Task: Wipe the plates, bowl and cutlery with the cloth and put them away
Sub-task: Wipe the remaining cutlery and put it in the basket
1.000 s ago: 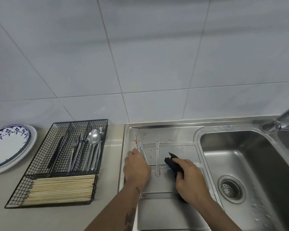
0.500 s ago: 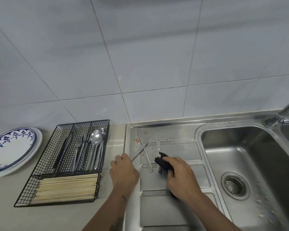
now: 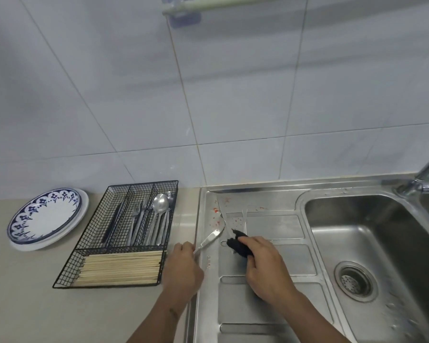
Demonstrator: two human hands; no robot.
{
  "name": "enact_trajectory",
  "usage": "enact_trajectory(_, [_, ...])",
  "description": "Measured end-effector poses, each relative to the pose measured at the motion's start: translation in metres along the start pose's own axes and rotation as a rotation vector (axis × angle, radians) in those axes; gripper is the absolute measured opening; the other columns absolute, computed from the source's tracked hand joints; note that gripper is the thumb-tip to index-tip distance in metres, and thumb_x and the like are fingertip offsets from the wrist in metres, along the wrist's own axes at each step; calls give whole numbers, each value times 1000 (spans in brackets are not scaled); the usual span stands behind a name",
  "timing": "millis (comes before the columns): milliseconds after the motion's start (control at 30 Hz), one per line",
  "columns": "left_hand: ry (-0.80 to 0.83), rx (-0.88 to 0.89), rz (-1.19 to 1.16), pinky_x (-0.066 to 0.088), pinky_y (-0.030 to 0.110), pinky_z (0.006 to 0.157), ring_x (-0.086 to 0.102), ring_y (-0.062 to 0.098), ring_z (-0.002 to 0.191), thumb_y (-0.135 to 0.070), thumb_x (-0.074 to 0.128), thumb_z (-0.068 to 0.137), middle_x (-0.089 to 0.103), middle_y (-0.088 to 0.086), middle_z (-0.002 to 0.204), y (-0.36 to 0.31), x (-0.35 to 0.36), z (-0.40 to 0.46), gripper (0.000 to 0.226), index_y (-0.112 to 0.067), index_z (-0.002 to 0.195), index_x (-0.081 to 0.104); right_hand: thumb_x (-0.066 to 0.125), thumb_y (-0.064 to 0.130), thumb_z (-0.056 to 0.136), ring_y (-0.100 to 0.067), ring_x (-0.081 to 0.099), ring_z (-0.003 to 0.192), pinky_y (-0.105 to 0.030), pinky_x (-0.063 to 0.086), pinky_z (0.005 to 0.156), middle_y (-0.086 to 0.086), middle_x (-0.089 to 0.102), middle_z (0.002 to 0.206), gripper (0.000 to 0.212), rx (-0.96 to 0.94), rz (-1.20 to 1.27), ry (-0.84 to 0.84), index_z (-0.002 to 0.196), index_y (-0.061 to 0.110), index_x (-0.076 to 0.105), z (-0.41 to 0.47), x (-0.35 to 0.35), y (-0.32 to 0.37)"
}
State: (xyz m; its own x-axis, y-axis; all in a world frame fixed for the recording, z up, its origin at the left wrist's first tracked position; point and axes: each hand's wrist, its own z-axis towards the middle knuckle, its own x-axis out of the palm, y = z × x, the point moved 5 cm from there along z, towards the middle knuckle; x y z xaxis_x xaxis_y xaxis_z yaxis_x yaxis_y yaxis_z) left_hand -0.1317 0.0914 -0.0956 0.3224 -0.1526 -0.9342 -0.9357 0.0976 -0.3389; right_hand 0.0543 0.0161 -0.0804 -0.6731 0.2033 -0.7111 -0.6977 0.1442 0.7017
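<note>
My left hand (image 3: 182,264) grips the handle of a steel knife (image 3: 212,237), whose blade points up and right over the left edge of the drainboard (image 3: 265,303). My right hand (image 3: 265,264) holds a dark cloth (image 3: 238,245) bunched just right of the blade. Two more steel pieces of cutlery (image 3: 244,219) lie on the drainboard behind the cloth, among red specks. Blue-patterned plates (image 3: 46,217) are stacked on the counter at far left.
A black wire cutlery basket (image 3: 124,232) with spoons, forks and a row of chopsticks sits on the counter left of my left hand. The sink basin (image 3: 372,256) with its drain lies to the right, the tap (image 3: 421,179) at its back corner.
My left hand has lifted the knife off the drainboard and drawn it left and toward me. My right hand with the cloth shifted left toward the blade.
</note>
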Motion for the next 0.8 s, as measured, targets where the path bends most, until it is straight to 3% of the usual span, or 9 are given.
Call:
enact_trajectory(133, [-53,101,-22,48,29,86,54,15,100,-15,53,92,50,-7,109,-8,-13,-16,26,-23,116,57,50,1,86,-14,45,114,-20,38,96,7,52,123,54,-89,-30,-68,136,21,51,-2,-8,22])
enact_trajectory(300, [-201,283,-113,51,35,70,57,14,78,-11,69,85,55,-11,86,-26,-38,-30,14,-23,89,66,68,-1,63,-22,52,111,-36,47,95,0,57,120,67,-305,-208,-80,126,18,59,-2,-4,49])
enact_trajectory(500, [-252,344,-88,50,29,70,55,8,76,-12,68,87,58,-13,85,-37,-65,-46,10,-21,91,71,67,0,58,-24,49,115,-42,35,105,-1,57,117,69,-244,-378,-121,124,18,58,-1,-16,39])
enact_trajectory(667, [-323,372,-95,49,28,66,57,9,72,-7,71,83,61,-13,84,-35,-82,-47,13,-19,88,72,68,-3,59,-22,45,120,-47,32,111,1,55,124,77,-405,-343,-91,131,18,53,-10,-17,56])
enact_trajectory(800, [-248,348,-79,52,29,73,59,8,79,-12,69,89,63,-14,89,-38,-81,-50,12,-22,95,73,60,-2,77,-17,41,121,-31,41,103,7,52,132,66,-140,-260,-130,137,24,49,-1,-41,24])
